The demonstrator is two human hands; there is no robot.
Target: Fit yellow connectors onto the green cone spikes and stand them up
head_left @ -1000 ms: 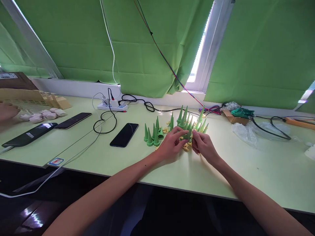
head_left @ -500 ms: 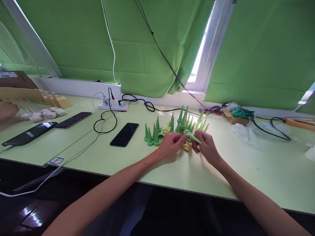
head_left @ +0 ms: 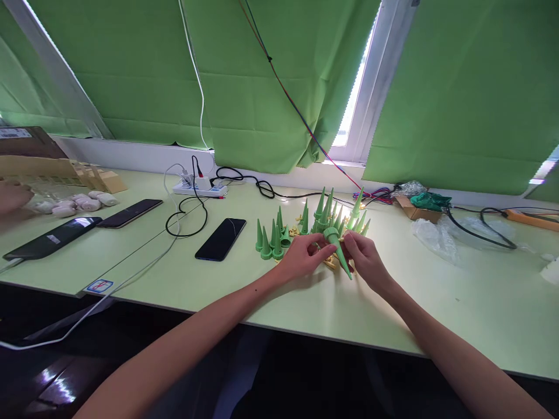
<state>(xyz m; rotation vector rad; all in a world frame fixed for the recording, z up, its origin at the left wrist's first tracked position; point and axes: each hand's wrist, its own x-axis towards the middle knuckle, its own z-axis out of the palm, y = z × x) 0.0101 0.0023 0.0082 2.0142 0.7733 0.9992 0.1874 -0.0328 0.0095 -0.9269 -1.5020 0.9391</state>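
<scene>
1. Cone (head_left: 341, 255) just swung round: tip pointed R a moment ago, now points down twd near edge of table (head_left: 406, 331), slightly R.
2. Meaning, prob.: turn brings side by collar round to R fingers; work on this pc. looks mid-way, since both hands are on it.
3. Cone pos.: btwn both hands, above table, in front of the tall cones (head_left: 324, 217).
4. Looks: green, long taper, sharp tip; wide ridged collar at top end. Tilted, not upright. Inside of collar can't be made out.
5. L hand (head_left: 302, 255): thumb & index pinching cone nr collar; other fingers curled, partly hidden.
6. R hand (head_left: 365, 258): thumb & index pressed tog. on thin yellow bit (head_left: 342, 240), which reaches cone's side just below collar. Touching or inserted: can't tell. Other fingers curled under.
7. Nearby: short cones (head_left: 266, 248) standing L of hands; yellow parts (head_left: 329, 263) lying under/btwn hands; phone (head_left: 220, 239) farther L, flat, screen dark.
</scene>
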